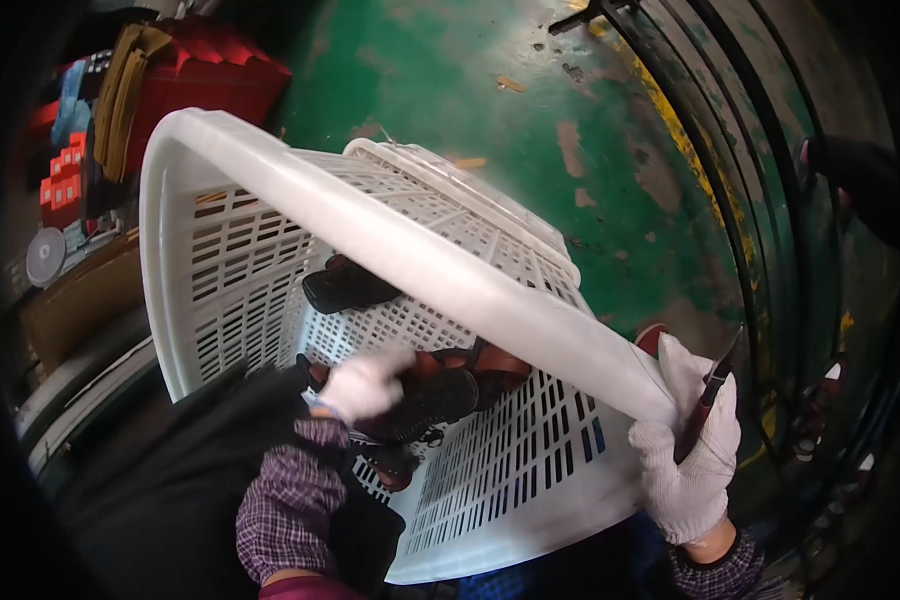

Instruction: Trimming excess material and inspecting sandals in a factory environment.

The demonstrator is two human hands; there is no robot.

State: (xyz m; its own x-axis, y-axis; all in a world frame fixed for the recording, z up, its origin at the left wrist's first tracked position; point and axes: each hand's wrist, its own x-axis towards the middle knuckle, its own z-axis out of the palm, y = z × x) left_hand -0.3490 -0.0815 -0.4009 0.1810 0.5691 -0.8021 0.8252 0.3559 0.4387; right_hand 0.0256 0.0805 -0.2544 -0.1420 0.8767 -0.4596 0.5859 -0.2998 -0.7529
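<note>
A large white slatted plastic basket (530,310) is tipped toward me, its mouth open at my side. Inside lie several dark shoes (430,405) with black uppers and reddish-brown parts. Another black shoe (348,285) rests deeper in. My left hand (368,385), in a white knit glove, reaches in beside the shoes; motion smears its fingers, so its grip does not show. At the basket's right rim is my right hand (695,450), also gloved, closed around a slim tool with a dark red handle (705,400) and a dark pointed tip. That hand also touches the rim.
Behind the basket spreads a worn green floor (420,60) with a yellow line. Black metal rack bars (760,180) stand at the right, with shoes low beside them. On the left are a red bin (220,75), cardboard (125,95) and small orange-red boxes (62,180).
</note>
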